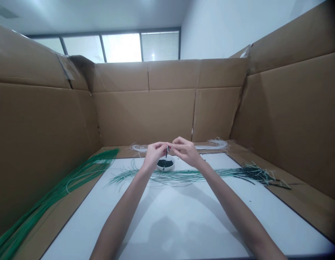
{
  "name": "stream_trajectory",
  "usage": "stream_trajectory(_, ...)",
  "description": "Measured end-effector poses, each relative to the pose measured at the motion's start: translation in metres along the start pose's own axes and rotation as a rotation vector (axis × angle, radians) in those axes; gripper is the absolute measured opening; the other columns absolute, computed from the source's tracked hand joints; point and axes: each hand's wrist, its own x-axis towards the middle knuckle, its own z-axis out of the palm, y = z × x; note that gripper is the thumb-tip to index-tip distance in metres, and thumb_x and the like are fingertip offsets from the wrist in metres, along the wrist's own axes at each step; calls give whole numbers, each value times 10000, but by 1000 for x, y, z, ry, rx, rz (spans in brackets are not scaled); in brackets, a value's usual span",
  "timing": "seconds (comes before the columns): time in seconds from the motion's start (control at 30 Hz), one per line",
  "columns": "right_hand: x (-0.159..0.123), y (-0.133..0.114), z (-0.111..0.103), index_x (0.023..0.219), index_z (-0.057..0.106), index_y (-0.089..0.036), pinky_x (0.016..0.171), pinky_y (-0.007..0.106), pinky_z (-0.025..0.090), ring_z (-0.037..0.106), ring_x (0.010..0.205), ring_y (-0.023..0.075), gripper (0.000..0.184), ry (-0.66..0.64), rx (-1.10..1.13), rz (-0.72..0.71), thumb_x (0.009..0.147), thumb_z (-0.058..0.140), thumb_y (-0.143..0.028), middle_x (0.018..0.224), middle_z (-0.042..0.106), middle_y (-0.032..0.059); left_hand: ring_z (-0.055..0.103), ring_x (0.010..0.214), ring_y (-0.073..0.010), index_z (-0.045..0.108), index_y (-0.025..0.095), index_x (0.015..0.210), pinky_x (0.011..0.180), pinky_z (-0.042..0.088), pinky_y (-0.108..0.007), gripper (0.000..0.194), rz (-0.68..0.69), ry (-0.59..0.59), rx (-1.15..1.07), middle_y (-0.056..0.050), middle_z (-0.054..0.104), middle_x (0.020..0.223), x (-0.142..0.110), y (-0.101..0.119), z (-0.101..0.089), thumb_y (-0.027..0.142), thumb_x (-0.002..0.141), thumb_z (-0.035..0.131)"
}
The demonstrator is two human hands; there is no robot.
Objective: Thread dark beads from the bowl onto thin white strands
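My left hand (154,153) and my right hand (185,150) meet above a small white bowl (169,168) holding tiny black pieces that look like beads. Both hands are closed in a pinch, fingertips together, on a thin strand (166,152). A dark stretch of it hangs down over the bowl, with a pale bit showing by the fingers. The exact grip is too small to make out. Behind my wrists, a bundle of green strands (180,176) lies across the white board, its right end dark with pale tips.
Long green strands (48,200) run along the left side. White strands (214,145) lie at the back, beyond the white board (167,216). Cardboard walls enclose the left, the right and the back (145,115). A few dark specks are scattered on the board.
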Motion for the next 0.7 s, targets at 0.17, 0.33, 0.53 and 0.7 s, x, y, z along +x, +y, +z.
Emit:
stream_trajectory(0.17, 5, -6, -6, 644, 711, -173, 538, 236, 399, 476, 600, 99, 217, 93, 505, 431, 710, 635, -366, 680, 569, 25, 596, 566, -105, 531, 146, 1085, 569, 497, -236, 458, 97, -58, 68, -41, 639, 777, -6, -4, 8, 339, 689, 655)
stream_trajectory(0.33, 5, -1, -6, 696, 715, -155, 545, 239, 403, 504, 562, 87, 224, 73, 876, 720, 573, 745, -340, 627, 613, 17, 582, 540, -93, 515, 188, 1092, 531, 469, -204, 386, 403, -4, 304, -29, 639, 815, -13, -6, 14, 378, 763, 579)
stream_trajectory(0.53, 6, -6, -11, 731, 724, -137, 585, 260, 447, 565, 612, 120, 285, 78, 731, 780, 520, 772, -324, 683, 670, 58, 559, 577, -102, 531, 186, 1049, 603, 453, -218, 352, 442, 49, 333, -29, 652, 790, -14, -4, 13, 372, 755, 589)
stream_trajectory(0.7, 7, -8, -12, 733, 729, -145, 617, 272, 462, 590, 652, 141, 268, 108, 632, 705, 559, 741, -348, 671, 683, 61, 513, 525, -100, 616, 144, 807, 525, 397, -212, 310, 333, 20, 303, -13, 607, 646, -8, -5, 9, 438, 709, 616)
